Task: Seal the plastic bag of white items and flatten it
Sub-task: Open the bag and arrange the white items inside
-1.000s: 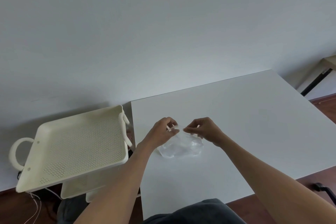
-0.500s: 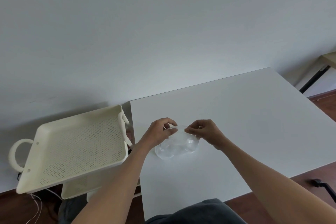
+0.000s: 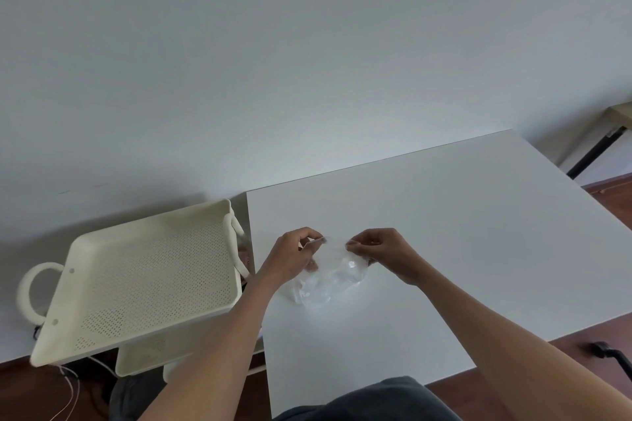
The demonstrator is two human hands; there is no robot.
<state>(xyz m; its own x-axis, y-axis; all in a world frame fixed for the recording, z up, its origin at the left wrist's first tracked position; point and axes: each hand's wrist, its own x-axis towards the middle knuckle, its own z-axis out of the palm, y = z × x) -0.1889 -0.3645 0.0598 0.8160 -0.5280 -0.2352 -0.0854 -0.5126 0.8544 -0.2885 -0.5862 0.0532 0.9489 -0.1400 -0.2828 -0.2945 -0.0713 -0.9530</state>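
A clear plastic bag (image 3: 328, 278) with white items inside lies crumpled on the white table (image 3: 444, 232), near its left side. My left hand (image 3: 294, 258) pinches the bag's top edge at its left end. My right hand (image 3: 379, 249) pinches the same edge at its right end. The strip of the opening is stretched between the two hands, slightly lifted off the table. The white items are hard to make out through the plastic.
A cream perforated tray (image 3: 143, 277) with loop handles tops a cart to the left of the table, close to my left forearm. A wall runs behind the table. A dark table leg (image 3: 595, 154) stands at the far right.
Both hands have drawn a little further apart along the bag's top edge, stretching it. The bag has shifted slightly to the left and its body looks a bit flatter.
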